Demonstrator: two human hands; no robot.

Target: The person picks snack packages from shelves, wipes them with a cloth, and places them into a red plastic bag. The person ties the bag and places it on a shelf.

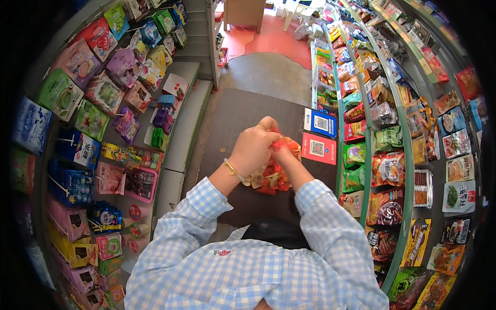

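Note:
Over a dark brown table, both hands meet at the top of a red bag. The bag looks thin and translucent, with pale patterned pieces showing in it; what they are I cannot tell. My left hand, wearing a ring and a beaded bracelet, is closed on the bag's gathered top. My right hand grips the same red material close beside it, its fingers partly hidden by the left hand and the film. The lower part of the bag rests on the tabletop.
A blue card and a pink-red card, both bearing printed codes, lie at the table's right edge. Shelves of packaged snacks rise close on the right. Bagged sweets fill the left rack. Beyond the table is a grey and red floor.

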